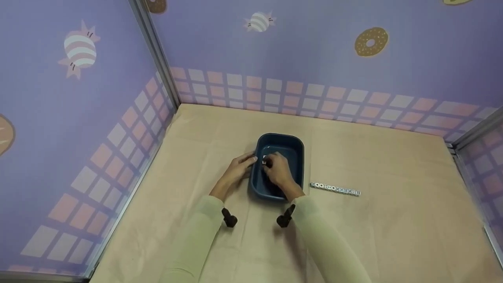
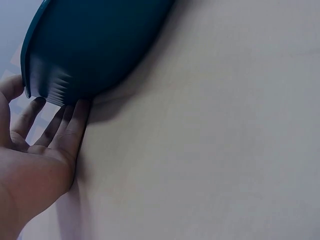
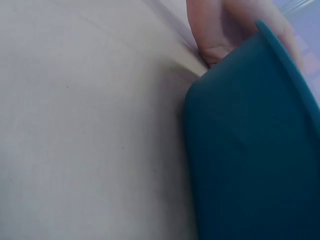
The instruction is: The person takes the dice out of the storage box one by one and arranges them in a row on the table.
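Observation:
A deep blue rectangular plastic bin (image 1: 301, 157) sits on the cloth-covered table. My left hand (image 1: 237, 169) holds its left side, thumb at the rim and fingers against the outer wall; the left wrist view shows those fingers (image 2: 75, 125) under the lip. Reaching over the near right of the bin, my right hand (image 1: 279, 169) is down inside, fingertips together at small white pieces (image 1: 264, 158) with dark marks. I cannot tell how many pieces it pinches. In the right wrist view the bin's outer wall (image 3: 250, 140) hides the right hand's fingers.
Right of the bin lies a straight row of small white cubes (image 1: 335, 189) with dark symbols on their faces. A beige cloth (image 1: 393, 228) covers the table. Purple patterned panels (image 1: 314, 51) stand at the back and sides, with metal posts (image 1: 157, 51) at the corners.

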Available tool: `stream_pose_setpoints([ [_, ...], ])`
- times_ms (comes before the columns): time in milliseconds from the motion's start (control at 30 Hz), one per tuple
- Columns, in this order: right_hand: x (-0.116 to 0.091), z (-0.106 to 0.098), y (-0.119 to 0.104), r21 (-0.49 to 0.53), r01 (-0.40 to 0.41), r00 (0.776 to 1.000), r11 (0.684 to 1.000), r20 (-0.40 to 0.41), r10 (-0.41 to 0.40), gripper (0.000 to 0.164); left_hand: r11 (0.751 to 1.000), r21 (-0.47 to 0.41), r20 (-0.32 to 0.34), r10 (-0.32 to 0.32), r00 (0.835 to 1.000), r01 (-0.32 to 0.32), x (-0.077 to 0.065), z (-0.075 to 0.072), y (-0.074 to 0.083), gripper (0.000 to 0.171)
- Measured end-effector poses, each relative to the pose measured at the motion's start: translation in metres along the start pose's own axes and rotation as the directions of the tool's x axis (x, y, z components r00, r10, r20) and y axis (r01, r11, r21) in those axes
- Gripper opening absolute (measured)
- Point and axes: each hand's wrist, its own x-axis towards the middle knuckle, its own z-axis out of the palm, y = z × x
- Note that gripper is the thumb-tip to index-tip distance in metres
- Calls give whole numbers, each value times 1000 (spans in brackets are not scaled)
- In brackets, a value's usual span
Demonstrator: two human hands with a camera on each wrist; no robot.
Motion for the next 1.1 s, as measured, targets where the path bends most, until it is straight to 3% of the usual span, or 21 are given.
stream_pose_setpoints([
  [400,0,0,2,-108,-2,1000,994,27,5,13,1000,-15,26,9,1000,-9,2,5,-3,55],
  [567,0,-12,-5,-64,43,995,997,95,-37,12,999,-34,30,2,1000,-1,2,-1,-3,55],
  [733,-6,-57,-10,52,193,971,980,133,-198,13,999,-29,19,17,1000,-17,2,-5,1,56],
  [833,-19,-93,-2,80,259,958,963,109,-266,14,1000,-5,20,12,1000,-11,1,-4,1,58],
  [933,-37,-129,15,83,273,958,958,62,-278,13,1000,21,17,0,1000,0,1,-3,-1,58],
  [1100,-66,-179,58,53,231,973,971,-13,-231,12,1000,9,12,-10,1000,10,1,-1,-1,56],
])
